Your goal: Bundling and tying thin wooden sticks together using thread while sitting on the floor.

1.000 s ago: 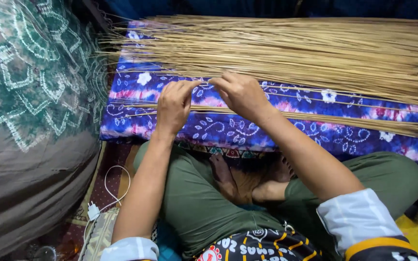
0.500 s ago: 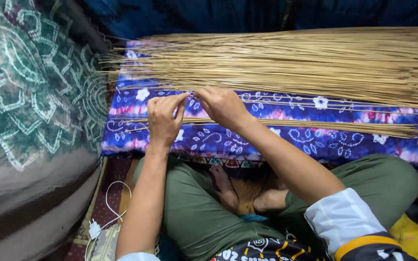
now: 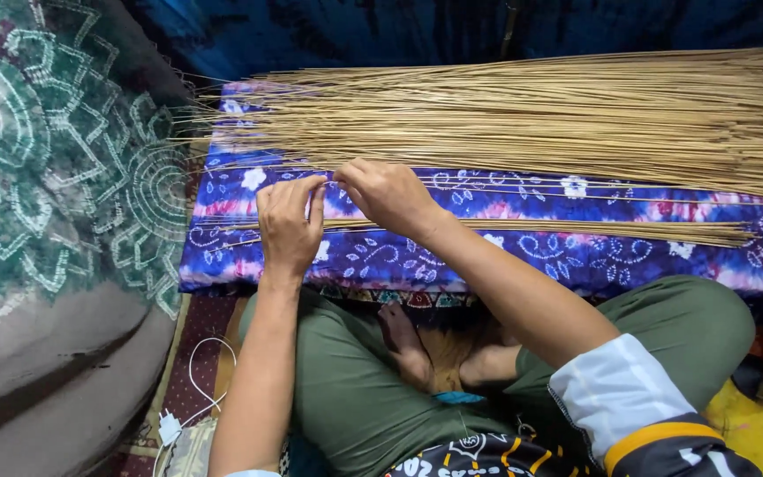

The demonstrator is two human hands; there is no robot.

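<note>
**Both hands pinch thin sticks on a blue cushion**

The left hand (image 3: 286, 225) and right hand (image 3: 386, 194) meet fingertip to fingertip over thin sticks (image 3: 523, 184) on the patterned blue cushion (image 3: 399, 252). A large stick bundle (image 3: 523, 115) lies along its far edge; a smaller bundle (image 3: 593, 230) nearer.

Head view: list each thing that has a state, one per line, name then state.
Left hand: fingers pinched on a thin tan stick, over the cloth.
Right hand: fingers pinched on the same thin tan stick.
Large pile of thin tan sticks: lying flat, fanned out.
Small bundle of tan sticks: lying flat, apart from the pile.
Blue-purple patterned cloth: spread out under the sticks.
White charger cable: loose on the floor.
</note>
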